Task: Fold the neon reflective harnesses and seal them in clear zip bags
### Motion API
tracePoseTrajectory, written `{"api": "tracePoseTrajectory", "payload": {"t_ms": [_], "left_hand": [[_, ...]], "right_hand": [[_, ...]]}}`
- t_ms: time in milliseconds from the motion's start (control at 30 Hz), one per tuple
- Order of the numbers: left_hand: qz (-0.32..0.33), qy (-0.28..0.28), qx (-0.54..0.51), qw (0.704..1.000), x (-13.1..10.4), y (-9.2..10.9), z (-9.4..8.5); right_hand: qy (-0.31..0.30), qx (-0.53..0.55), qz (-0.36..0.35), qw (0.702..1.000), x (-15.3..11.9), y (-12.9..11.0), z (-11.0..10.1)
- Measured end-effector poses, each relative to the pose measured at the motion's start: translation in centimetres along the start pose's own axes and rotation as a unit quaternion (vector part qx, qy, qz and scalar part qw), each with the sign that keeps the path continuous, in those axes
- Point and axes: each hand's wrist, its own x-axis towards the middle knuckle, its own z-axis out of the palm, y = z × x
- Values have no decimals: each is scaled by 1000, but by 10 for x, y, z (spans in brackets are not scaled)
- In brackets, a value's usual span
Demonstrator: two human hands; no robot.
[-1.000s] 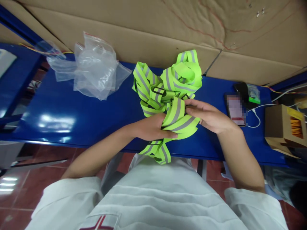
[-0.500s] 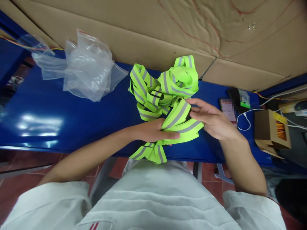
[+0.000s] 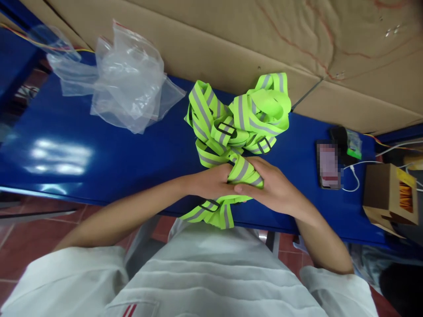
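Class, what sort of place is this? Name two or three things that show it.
Probably a workshop or packing area. On the blue table are a heap of striped yellow-green straps with buckles, clear plastic bags and a cardboard box.

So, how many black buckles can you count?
3 visible: one buckle amid the straps, another buckle to its right, a third buckle by the left hand; folds may hide more.

Slants left forearm [image 3: 132, 206] and right forearm [image 3: 319, 233] inward from opposite sides. Holds left hand [image 3: 213, 181] and right hand [image 3: 274, 186] together ahead of torso [image 3: 214, 273]. Curls both in a grip, with fingers mostly out of sight, and stretches right thumb [image 3: 249, 191] across to left hand.
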Motion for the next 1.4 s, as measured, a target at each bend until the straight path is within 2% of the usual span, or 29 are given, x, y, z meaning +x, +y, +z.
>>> {"api": "tracePoseTrajectory", "payload": {"t_ms": [100, 167, 267, 367, 467, 533, 767, 833, 900, 1000, 1100, 1200, 1300, 1400], "left_hand": [[-25, 13, -27, 999, 1, 0, -1], [-64, -6, -89, 994, 1, 2, 0], [-138, -41, -215, 966, 1, 3, 2], [-189, -47, -285, 938, 1, 3, 6], [-192, -55, -334, 921, 1, 4, 10], [-190, -65, -351, 914, 2, 5, 10], [-197, -83, -364, 906, 3, 1, 12], [-175, -88, -350, 916, 2, 0, 17], [-139, -58, -297, 943, 1, -1, 21], [-91, 3, -221, 971, -1, -2, 21], [-75, 3, -190, 979, -2, -1, 16], [-68, -1, -161, 985, -2, 2, 11], [-57, -7, -144, 988, -1, 3, 9], [-43, -23, -159, 986, 2, 1, 9]], "right_hand": [[33, 31, 8, 999, 2, 1, 8], [60, 39, 9, 997, 3, 1, 11], [85, 45, 18, 995, 3, 0, 9], [115, 79, 62, 988, 0, 1, 2], [147, 143, 120, 971, -2, 5, -7], [145, 189, 142, 961, -2, 8, -11], [174, 255, 158, 938, -2, 13, -10], [146, 309, 179, 923, 0, 14, -8], [127, 342, 190, 911, 3, 17, -4], [148, 284, 150, 935, 7, 24, 1], [166, 135, 66, 975, 7, 27, 2], [107, 23, -14, 994, 2, 25, 1], [12, -51, -6, 999, -5, 21, 4], [-1, -87, 49, 995, -10, 16, 12]]}}
